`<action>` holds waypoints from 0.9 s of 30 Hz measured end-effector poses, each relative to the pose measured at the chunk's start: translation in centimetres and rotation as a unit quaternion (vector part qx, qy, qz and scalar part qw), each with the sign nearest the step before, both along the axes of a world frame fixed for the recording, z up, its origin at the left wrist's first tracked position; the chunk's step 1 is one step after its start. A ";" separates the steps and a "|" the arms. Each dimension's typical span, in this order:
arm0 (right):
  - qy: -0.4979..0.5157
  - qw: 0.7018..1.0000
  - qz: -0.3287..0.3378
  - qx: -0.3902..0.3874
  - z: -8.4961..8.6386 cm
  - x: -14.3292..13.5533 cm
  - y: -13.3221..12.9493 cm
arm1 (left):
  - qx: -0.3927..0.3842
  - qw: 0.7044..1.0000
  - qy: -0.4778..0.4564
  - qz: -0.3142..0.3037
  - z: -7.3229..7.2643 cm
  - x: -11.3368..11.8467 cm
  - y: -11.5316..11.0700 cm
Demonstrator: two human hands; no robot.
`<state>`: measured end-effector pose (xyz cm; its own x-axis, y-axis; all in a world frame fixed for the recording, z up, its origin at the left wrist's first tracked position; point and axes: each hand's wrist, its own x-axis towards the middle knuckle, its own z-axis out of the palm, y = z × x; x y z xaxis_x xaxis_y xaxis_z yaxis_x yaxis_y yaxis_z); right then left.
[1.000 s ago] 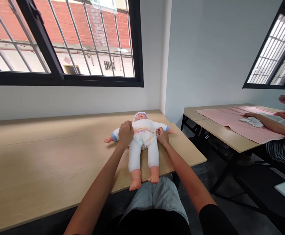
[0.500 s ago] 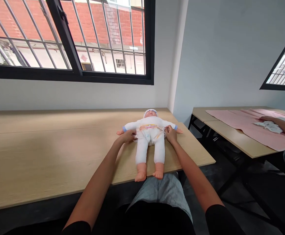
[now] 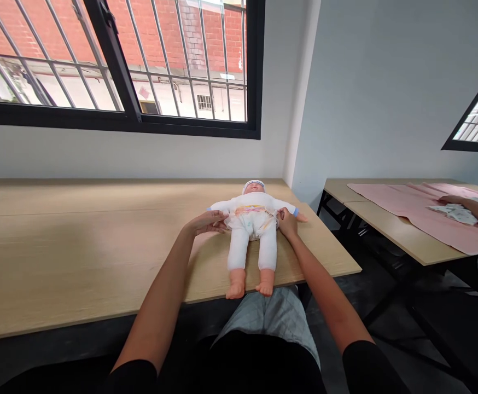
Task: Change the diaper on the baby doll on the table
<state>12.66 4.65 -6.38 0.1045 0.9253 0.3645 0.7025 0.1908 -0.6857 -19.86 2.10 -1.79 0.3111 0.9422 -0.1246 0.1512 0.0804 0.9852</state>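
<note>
A baby doll [image 3: 235, 249] in a white bodysuit with blue cuffs and a white cap lies on its back, feet toward me at the table's front edge. Around its hips is a white diaper [image 3: 255, 223] with a coloured waistband and ruffled sides. My right hand [image 3: 287, 223] pinches the diaper's edge at the right hip. At the other hip, my left hand [image 3: 206, 222] has its fingers stretched out, their tips at the ruffled side; it covers the doll's hand on that side.
The wooden table [image 3: 79, 257] extends far to the left beneath a barred window [image 3: 181, 123]. On the right, another table [image 3: 419, 241] carries a pink cloth [image 3: 403, 208], where another person's hand [image 3: 452, 200] rests by a white folded item [image 3: 458, 213]. A dark chair [image 3: 452, 317] stands below.
My left hand has shifted slightly left and up, its fingers straightening and covering the doll's hand. My right hand stays at the diaper's edge. The view has shifted slightly.
</note>
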 end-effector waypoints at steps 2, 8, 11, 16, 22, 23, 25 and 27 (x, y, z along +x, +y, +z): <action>-0.002 1.000 0.001 -0.001 0.0 0.0 -0.1 | -0.015 0.999 -0.044 0.002 -0.3 -0.7 0.4; 0.054 0.998 -0.026 0.026 0.6 0.0 -0.5 | -0.033 0.991 -0.117 0.062 -0.8 -1.7 1.4; 0.130 0.988 -0.042 0.077 2.1 -0.3 -1.2 | -0.033 0.989 -0.102 0.103 -0.7 -1.8 1.3; 0.140 0.972 0.047 0.181 6.3 -4.1 -4.1 | 0.033 0.989 -0.076 0.125 -0.1 -1.8 0.0; -0.253 0.914 0.296 0.111 8.7 -13.1 -5.7 | 0.064 0.983 -0.083 0.150 0.0 -1.4 -0.5; -0.295 0.902 0.303 0.085 8.7 -14.1 -5.4 | 0.062 0.983 -0.090 0.148 0.0 -1.3 -0.4; -0.349 0.885 0.304 0.045 8.7 -15.3 -4.6 | 0.057 0.982 -0.107 0.144 0.0 -1.3 -0.4; -0.367 0.884 0.289 0.024 9.0 -15.4 -3.7 | 0.061 0.980 -0.115 0.153 0.0 -1.2 -0.4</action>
